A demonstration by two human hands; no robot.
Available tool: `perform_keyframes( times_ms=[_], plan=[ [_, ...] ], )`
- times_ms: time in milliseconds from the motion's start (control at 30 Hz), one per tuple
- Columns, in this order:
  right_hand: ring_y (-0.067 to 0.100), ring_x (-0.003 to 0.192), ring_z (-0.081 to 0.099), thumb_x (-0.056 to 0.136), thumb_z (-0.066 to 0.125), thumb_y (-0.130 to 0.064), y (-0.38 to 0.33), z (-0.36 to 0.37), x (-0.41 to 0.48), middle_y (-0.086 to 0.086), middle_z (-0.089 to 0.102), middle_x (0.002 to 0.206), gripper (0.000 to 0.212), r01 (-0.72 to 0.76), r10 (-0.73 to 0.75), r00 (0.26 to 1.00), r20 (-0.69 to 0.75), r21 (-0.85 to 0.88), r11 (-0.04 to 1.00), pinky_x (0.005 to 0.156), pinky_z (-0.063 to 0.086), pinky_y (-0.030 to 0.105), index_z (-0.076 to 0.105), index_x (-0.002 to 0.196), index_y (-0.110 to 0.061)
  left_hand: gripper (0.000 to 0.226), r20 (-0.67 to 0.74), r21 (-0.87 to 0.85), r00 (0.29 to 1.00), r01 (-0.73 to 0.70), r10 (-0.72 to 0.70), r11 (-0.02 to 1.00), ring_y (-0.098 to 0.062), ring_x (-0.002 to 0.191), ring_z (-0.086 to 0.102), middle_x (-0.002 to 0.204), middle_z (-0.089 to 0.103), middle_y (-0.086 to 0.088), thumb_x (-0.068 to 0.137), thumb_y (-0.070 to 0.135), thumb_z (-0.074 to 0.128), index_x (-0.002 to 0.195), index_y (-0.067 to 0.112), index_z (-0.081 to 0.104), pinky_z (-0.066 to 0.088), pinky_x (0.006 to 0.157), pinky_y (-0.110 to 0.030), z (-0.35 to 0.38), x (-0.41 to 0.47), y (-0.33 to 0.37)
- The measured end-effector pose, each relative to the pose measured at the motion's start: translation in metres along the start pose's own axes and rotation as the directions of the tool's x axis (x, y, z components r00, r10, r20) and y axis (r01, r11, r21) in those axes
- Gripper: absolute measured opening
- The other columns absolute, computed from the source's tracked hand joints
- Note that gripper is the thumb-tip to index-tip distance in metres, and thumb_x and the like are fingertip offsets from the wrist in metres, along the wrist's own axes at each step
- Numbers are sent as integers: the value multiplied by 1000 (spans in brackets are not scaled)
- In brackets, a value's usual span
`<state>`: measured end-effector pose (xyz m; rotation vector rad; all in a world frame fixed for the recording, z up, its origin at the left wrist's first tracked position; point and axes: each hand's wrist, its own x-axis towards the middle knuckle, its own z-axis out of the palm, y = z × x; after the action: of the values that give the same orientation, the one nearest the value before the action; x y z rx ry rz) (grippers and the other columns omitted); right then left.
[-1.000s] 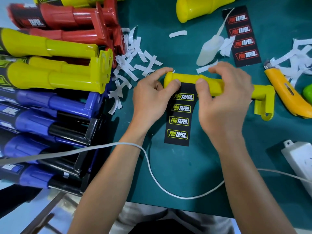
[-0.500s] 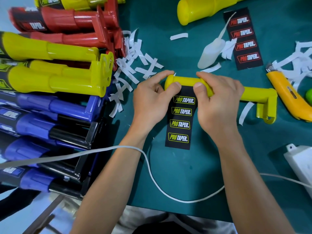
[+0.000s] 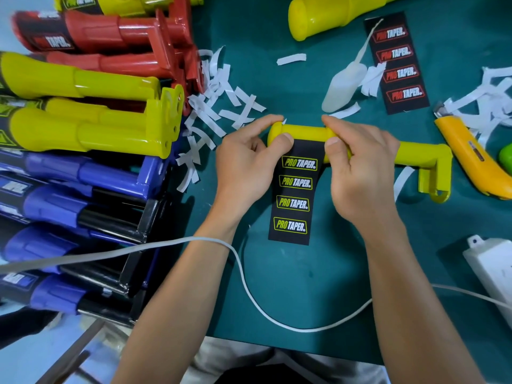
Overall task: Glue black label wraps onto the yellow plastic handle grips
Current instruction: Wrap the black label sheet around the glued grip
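Observation:
A yellow plastic handle grip (image 3: 302, 133) lies crosswise on the green mat, its bracket end to the right. A black label wrap (image 3: 294, 195) with yellow PRO TAPER logos hangs from its near side and lies flat toward me. My left hand (image 3: 243, 164) grips the handle's rounded left end, thumb on the label's top left corner. My right hand (image 3: 357, 167) curls round the handle just right of the label, thumb pressing the top right corner. A second yellow handle (image 3: 332, 15) lies at the back.
Stacked yellow (image 3: 83, 128), red (image 3: 110, 31) and blue (image 3: 72, 187) handles fill the left. White paper strips (image 3: 221, 101) are scattered about. A glue bottle (image 3: 345, 84), a red-logo label (image 3: 397, 62), an orange utility knife (image 3: 471, 159), a white power strip (image 3: 496, 267) and a white cable (image 3: 249, 286) lie around.
My right hand slid left along the handle and settled beside the label, baring the shaft and bracket. The left hand kept its grip.

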<state>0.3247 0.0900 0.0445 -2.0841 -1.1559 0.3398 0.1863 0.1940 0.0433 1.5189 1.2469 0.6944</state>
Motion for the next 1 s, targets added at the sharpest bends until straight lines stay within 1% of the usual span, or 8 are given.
perform_keyframes(
  times_ms=[100,167,633,800,1000],
  plan=[
    [21,119,57,103,51,-29,-2,0,0,-2,71,125,38,5,-5,1000,7,-36,999,110,25,36,68,135,-16,26,-1,-1,1000,-3,3,1000,-5,50,37,49,38,14,82,34,76,106,43,78,33,53,-15,0,0,0],
    [22,118,58,103,52,-29,-3,1,1,-1,72,124,37,2,-2,1000,0,-38,999,109,26,38,70,133,-15,26,1,-8,1000,-6,6,1000,-6,50,36,50,37,14,83,33,75,107,42,78,32,53,-15,0,-1,0],
    [20,115,58,102,53,-31,-3,3,4,-3,73,118,35,-17,16,1000,-20,-27,999,107,23,31,72,128,-17,25,30,-33,999,-21,22,999,-6,52,34,52,34,14,86,33,73,109,40,78,31,54,-15,-2,1,-2],
    [22,114,60,103,52,-29,-3,4,3,-2,73,117,35,-4,3,999,-34,-25,1000,106,26,36,72,127,-15,21,14,33,998,-62,61,998,-5,54,39,54,39,14,92,37,68,111,40,76,34,56,-16,-3,-1,-3],
    [21,117,58,104,48,-28,-1,3,2,-2,72,122,37,12,-12,1000,-11,-33,999,108,24,35,70,132,-15,19,2,80,998,-65,65,995,-4,52,41,51,41,14,90,39,69,108,43,75,34,55,-16,-1,-1,-1]
  ],
)
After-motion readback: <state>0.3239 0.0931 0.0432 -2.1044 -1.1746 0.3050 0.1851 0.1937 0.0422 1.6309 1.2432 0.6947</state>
